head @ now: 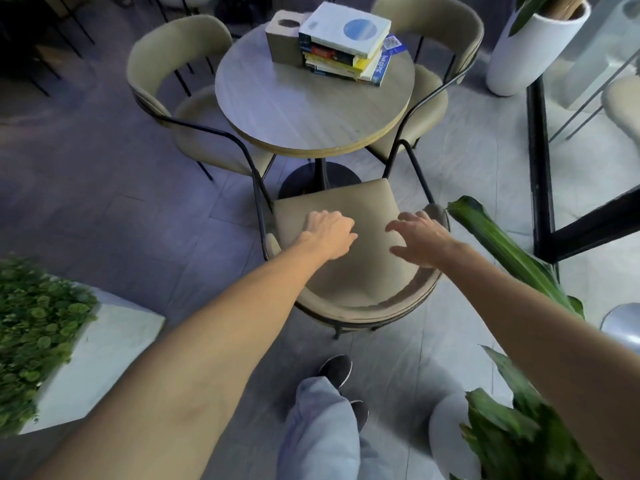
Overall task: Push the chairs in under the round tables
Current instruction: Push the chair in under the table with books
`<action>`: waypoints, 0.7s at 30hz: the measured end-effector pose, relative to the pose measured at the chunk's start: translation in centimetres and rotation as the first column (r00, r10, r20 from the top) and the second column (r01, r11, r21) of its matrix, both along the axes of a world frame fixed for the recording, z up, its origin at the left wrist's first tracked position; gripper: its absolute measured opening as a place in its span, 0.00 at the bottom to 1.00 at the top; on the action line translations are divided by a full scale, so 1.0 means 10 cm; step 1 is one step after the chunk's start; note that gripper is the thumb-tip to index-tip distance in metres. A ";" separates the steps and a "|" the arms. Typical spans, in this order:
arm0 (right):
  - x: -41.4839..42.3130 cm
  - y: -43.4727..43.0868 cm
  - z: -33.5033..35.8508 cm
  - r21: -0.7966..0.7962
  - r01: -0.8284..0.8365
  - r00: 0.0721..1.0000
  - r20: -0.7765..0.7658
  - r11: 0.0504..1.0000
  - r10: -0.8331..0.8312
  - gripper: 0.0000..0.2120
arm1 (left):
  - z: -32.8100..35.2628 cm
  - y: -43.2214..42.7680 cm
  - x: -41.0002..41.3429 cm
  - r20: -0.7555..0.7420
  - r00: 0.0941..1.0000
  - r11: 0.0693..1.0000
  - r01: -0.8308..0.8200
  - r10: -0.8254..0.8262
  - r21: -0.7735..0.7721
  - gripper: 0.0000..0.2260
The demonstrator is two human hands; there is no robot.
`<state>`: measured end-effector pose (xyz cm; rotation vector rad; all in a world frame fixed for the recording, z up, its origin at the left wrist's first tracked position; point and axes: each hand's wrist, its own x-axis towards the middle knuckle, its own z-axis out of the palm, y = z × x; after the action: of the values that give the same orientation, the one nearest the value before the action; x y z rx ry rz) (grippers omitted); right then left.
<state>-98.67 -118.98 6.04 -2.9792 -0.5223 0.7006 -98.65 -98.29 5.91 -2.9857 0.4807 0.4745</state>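
Observation:
A round wooden table stands ahead on a black pedestal base. Just in front of me is a beige chair with a black metal frame, its seat front pointing at the table and still clear of the tabletop. My left hand hovers over the left part of the seat, fingers loosely curled and holding nothing. Fingers spread, my right hand reaches over the seat's right side, next to the frame. Two more beige chairs, one on the left and one on the right, sit tucked against the table.
A stack of books and a cardboard box rest on the table. A white planter with green leaves is at my left. Leafy plants crowd my right, with a tall white pot and a glass partition's black frame beyond.

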 end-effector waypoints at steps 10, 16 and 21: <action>1.32 0.08 0.35 -0.039 -0.125 0.990 0.069 0.991 0.127 0.30 | 0.32 -0.31 1.23 0.060 0.988 0.990 -0.138 0.140 -0.032 0.15; 1.98 -0.19 0.52 -0.053 -0.118 0.992 0.030 0.992 0.119 0.28 | 0.46 -0.57 1.93 0.035 0.978 0.977 -0.201 0.203 -0.070 0.15; 2.50 -0.53 0.59 -0.069 -0.096 0.995 0.029 0.993 0.099 0.28 | 0.59 -0.84 2.37 0.036 0.979 0.977 -0.199 0.202 -0.070 0.15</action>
<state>-73.72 -124.26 11.92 -3.0502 -0.6635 0.6913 -74.98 -106.69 11.81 -3.1170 0.1948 0.4153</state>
